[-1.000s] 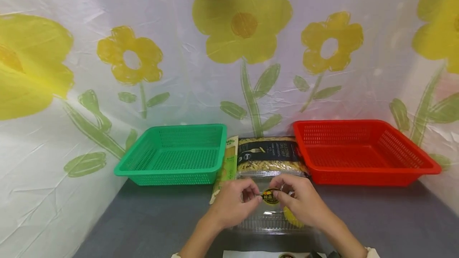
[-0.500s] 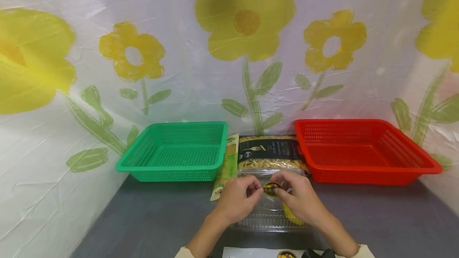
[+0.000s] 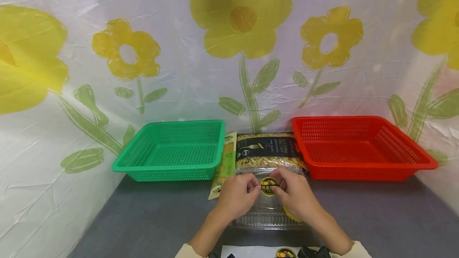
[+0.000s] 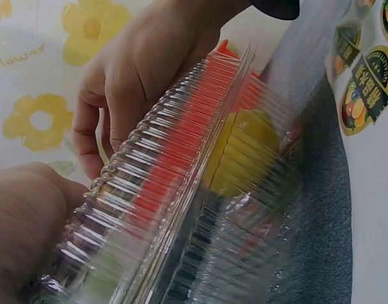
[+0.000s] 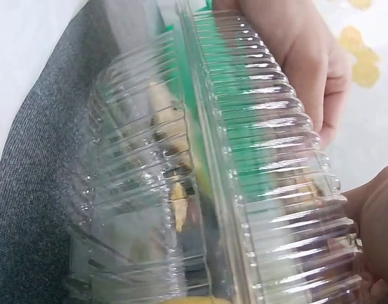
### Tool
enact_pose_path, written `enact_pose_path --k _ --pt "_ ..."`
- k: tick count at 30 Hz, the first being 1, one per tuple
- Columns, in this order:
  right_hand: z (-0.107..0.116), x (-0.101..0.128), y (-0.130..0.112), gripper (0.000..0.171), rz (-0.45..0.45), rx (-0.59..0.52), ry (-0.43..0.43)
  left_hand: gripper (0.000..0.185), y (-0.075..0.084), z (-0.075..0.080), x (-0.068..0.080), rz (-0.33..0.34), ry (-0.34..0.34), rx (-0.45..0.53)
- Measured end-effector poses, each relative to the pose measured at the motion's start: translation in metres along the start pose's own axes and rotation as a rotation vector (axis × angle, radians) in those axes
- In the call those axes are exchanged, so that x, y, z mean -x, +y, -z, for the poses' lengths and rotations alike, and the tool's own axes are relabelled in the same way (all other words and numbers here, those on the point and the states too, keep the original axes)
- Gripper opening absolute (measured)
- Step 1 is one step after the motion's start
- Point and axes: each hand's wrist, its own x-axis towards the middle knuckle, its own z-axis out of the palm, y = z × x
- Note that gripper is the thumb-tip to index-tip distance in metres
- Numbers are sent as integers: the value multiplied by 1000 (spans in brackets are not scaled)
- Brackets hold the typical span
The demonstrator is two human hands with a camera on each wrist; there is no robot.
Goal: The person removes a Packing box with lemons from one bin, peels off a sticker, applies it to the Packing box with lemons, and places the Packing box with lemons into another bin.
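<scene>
A round black sticker (image 3: 268, 186) with a fruit picture lies over the lid of a clear plastic clamshell box (image 3: 267, 220). My left hand (image 3: 238, 194) has thumb and forefinger together at the sticker's left edge. From the other side, my right hand (image 3: 295, 192) pinches its right edge. The box is closed, and a yellow rounded thing (image 4: 245, 152) shows through its ridged wall. In both wrist views the box wall hides part of the fingertips.
Behind the box lie a bag of pasta (image 3: 267, 150) and a slim green-and-cream packet (image 3: 226, 162). A green basket (image 3: 168, 166) stands at the left, a red basket (image 3: 369, 166) at the right. In front is a white sheet (image 4: 378, 209) bearing several similar stickers.
The sticker, tilted and partly folded from view a second ago, now faces up flatter over the lid. Both hands have shifted only slightly, away from me.
</scene>
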Motion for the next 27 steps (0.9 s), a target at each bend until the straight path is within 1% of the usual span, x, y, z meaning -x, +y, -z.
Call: enact_pose_path --k 3,6,9,12,15,19,23,27 --pt "-1 0 0 30 -20 22 1 13 0 0 -1 10 -9 -20" --pt "-3 0 1 33 -18 48 11 14 1 0 -1 20 -22 -38" --pt "-4 1 1 39 -7 87 22 13 1 0 -1 29 -35 -51" --pt "-5 2 1 47 10 108 9 13 1 0 -1 34 -43 -59" --pt "-5 3 2 49 30 93 -28 13 2 0 -1 35 -49 -66" --pt "-4 3 1 48 55 68 -71 12 2 0 -1 38 -57 -71" --pt "-4 4 1 47 64 45 -77 12 2 -1 0 36 -59 -87" --pt "-5 3 1 56 53 21 -76 10 3 0 0 25 -55 -94"
